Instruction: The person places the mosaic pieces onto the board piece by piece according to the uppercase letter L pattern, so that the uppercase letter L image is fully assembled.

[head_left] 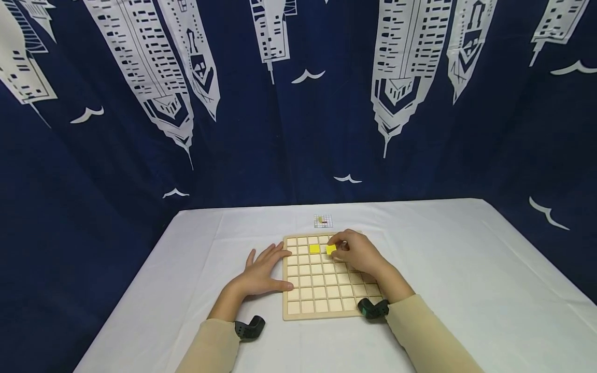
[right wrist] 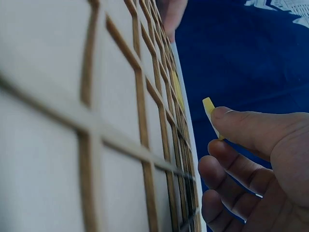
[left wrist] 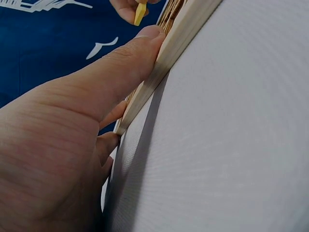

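A wooden grid board (head_left: 305, 313) lies on the white table, its square cells framed by thin raised strips. One yellow square tile (head_left: 314, 248) sits in a cell of the second row from the far edge. My right hand (head_left: 356, 251) pinches another yellow tile (right wrist: 211, 116) between thumb and fingertips, and the right wrist view shows it raised off the grid. At the board's left edge my left hand (head_left: 261, 274) rests with fingers spread. Its thumb (left wrist: 140, 53) lies along the wooden rim in the left wrist view.
Beyond the board's far edge lies a small printed grid card (head_left: 323, 221) with coloured squares. White cloth covers the table (head_left: 466, 269). A dark blue curtain (head_left: 289, 129) with white building and bird prints hangs behind it. A black wrist device (head_left: 250, 328) sits on each forearm.
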`<state>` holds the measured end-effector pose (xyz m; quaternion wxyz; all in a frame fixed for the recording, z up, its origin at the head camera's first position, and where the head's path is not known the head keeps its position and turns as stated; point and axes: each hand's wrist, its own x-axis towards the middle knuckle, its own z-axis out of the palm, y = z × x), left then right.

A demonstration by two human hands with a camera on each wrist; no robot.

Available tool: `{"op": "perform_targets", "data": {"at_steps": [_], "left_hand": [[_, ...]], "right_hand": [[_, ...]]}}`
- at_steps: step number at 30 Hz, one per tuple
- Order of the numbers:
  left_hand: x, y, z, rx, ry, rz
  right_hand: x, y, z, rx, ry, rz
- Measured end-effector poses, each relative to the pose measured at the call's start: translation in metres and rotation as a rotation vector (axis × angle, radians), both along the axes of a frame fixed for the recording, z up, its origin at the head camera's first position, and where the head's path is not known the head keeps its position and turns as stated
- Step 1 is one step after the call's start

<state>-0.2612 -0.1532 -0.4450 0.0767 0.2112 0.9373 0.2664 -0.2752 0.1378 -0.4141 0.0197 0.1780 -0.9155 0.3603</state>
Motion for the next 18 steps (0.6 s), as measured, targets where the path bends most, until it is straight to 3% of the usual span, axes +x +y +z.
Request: {"op": "perform_targets", "data": {"at_steps": [9,18], "left_hand": [[0.0,0.001,0.001,-0.001,-0.009,0.011],[0.0,0.0,0.002,0.0,-0.012,0.008]], "right_hand": [[0.004,-0.012,-0.003,-0.004,0.015,0.048],[0.007,-0.02,-0.007,0.017,0.008,0.037]]}}
